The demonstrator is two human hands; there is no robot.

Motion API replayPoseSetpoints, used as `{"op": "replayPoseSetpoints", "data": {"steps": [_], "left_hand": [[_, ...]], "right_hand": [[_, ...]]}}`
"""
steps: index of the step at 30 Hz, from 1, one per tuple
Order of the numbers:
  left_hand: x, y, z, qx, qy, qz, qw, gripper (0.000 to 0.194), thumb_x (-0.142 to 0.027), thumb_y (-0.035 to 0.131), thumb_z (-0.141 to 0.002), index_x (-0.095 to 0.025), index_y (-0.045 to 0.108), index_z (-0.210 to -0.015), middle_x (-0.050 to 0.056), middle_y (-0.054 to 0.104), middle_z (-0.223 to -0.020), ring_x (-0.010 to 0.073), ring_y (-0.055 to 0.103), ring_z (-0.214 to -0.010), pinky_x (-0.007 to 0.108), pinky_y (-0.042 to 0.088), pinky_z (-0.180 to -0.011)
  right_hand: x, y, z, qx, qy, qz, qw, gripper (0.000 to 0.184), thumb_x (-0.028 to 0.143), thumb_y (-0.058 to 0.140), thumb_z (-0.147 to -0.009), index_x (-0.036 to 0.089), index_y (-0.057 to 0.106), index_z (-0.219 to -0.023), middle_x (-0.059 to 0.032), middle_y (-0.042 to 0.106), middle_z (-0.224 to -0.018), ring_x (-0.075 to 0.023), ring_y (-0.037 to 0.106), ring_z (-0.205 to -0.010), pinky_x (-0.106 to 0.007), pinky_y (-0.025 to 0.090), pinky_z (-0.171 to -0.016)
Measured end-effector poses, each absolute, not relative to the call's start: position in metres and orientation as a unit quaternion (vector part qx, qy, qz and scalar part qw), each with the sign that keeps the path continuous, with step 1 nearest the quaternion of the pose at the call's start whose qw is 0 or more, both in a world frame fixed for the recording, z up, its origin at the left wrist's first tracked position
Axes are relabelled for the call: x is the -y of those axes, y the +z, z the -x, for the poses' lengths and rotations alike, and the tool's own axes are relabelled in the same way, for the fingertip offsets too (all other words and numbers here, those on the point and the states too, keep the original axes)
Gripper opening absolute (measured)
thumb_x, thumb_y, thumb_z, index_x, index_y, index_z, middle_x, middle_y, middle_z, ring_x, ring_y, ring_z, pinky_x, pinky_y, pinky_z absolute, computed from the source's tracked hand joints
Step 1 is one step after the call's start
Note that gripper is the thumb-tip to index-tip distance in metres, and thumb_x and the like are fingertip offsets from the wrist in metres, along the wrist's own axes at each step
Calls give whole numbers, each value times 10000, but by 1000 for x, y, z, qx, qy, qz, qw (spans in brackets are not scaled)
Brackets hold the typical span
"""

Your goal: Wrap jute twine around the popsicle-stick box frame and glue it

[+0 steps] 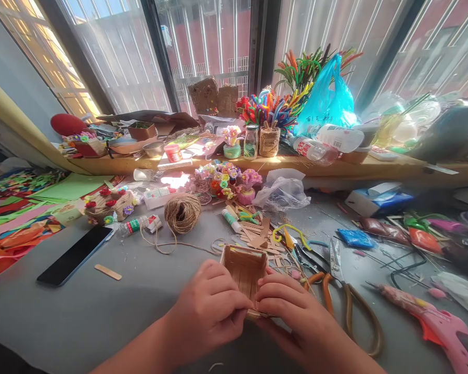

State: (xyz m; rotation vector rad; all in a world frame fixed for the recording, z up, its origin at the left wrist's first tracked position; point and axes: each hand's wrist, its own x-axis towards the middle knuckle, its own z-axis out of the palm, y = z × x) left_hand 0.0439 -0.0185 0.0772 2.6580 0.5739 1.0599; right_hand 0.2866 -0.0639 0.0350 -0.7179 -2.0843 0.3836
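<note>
A small open box [246,272] of wooden craft sticks stands in front of me at the middle of the table. My left hand [210,306] is closed at its left side and near edge, thumb and finger pinched at the near rim. Around the right wall and near corner, my right hand [292,306] is closed on the box. The fingers cover much of the near wall, and anything small between the left fingertips is hidden. Loose craft sticks [253,234] lie just behind the box. A ball of jute twine [182,213] sits behind to the left, its loose end trailing toward the box.
Right of the box are scissors [337,265], pliers [310,254] and a pink glue gun [429,317]. On the left lie a phone [76,257] and one craft stick [108,271]. Pipe-cleaner flowers [249,179] and a plastic bag [283,192] stand near the windowsill [203,165].
</note>
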Motion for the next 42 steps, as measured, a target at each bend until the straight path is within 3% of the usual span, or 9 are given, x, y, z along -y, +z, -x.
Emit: {"op": "replayPoseSetpoints", "data": {"steps": [7, 17, 21, 31, 42], "left_hand": [[21, 77, -45, -202, 365, -902, 110, 207, -48, 659, -935, -236, 716, -998, -19, 753, -804, 184, 617, -781, 344, 451, -807], [21, 82, -44, -217, 337, -900, 173, 223, -59, 638, -911, -254, 713, -988, -31, 742, -822, 189, 639, -832, 357, 426, -846], [20, 85, -41, -224, 299, -903, 210, 174, -139, 767, -893, -244, 711, -1020, -30, 778, -906, 197, 657, -879, 366, 409, -888], [17, 78, -44, -239, 242, -928, 150, 256, -125, 905, -910, -216, 681, -827, -72, 731, -766, 166, 631, -772, 365, 349, -827], [15, 83, -44, -245, 227, -934, 126, 261, -140, 888, -917, -223, 676, -791, -60, 758, -789, 169, 656, -780, 354, 362, -792]], "right_hand": [[63, 36, -286, 838, 161, 290, 432, 160, 95, 664, -1072, 210, 682, -1183, -81, 828, -1088, -256, 754, -1170, -375, 548, -1207], [64, 32, -287, 836, 168, 301, 427, 149, 114, 651, -1095, 224, 665, -1195, -75, 809, -1147, -235, 736, -1206, -360, 510, -1239], [64, 34, -286, 837, 167, 301, 426, 146, 119, 657, -1091, 230, 665, -1186, -75, 812, -1148, -240, 746, -1208, -380, 499, -1259], [64, 33, -289, 843, 172, 304, 409, 149, 125, 660, -1101, 238, 650, -1199, -74, 804, -1171, -234, 737, -1228, -374, 497, -1256], [66, 42, -287, 849, 154, 317, 393, 105, 156, 651, -1109, 239, 630, -1170, -87, 800, -1136, -268, 752, -1229, -419, 539, -1246]]}}
